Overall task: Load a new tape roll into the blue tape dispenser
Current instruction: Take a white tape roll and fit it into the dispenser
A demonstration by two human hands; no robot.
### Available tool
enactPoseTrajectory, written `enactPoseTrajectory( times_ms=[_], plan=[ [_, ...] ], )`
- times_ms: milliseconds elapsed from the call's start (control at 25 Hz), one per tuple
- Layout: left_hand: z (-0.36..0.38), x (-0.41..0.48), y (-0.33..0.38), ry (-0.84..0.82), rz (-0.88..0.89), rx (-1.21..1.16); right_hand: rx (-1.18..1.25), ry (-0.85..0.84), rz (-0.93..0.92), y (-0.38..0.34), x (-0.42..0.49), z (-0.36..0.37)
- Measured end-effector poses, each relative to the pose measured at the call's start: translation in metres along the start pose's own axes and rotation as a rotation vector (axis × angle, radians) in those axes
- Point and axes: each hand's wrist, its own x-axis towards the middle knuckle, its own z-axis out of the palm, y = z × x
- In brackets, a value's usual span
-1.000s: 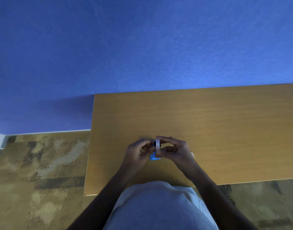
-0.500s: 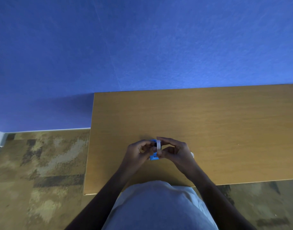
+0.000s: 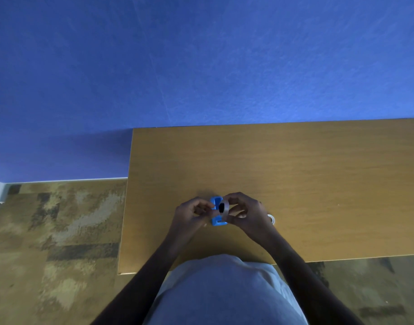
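A small blue tape dispenser [image 3: 216,221] rests on the wooden table [image 3: 295,179] near its front edge, between my two hands. My right hand [image 3: 244,213] holds a clear tape roll [image 3: 224,208] with a dark core, tilted over the dispenser's open top. My left hand [image 3: 193,213] is curled at the dispenser's left side, fingertips pinched at the roll's edge; whether it grips the loose tape end or the dispenser I cannot tell.
A white ring, another tape roll or core [image 3: 271,218], lies on the table just right of my right wrist. The table's left edge [image 3: 128,195] drops to patterned carpet [image 3: 60,231]. A blue wall [image 3: 201,66] rises behind the table.
The tape roll has turned from edge-on to tilted, so its dark core now shows. More of the blue dispenser is uncovered. Both hands stay in the same spot.
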Motion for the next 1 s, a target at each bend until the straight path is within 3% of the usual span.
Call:
enactPoseTrajectory(
  times_ms=[160,400,640,1000],
  plan=[
    [-0.007,0.012,-0.013,0.079,-0.112,-0.080,-0.278,0.042,-0.017,0.023,0.019,0.003],
    [-0.005,0.026,-0.035,0.120,-0.230,-0.054,-0.470,0.023,-0.063,0.043,0.045,0.012],
    [0.004,0.036,-0.043,0.072,-0.287,-0.025,-0.544,-0.070,-0.030,0.052,0.057,0.020],
    [0.005,0.052,-0.041,0.084,-0.316,0.087,-0.530,-0.080,0.017,0.061,0.063,0.025]
  ],
)
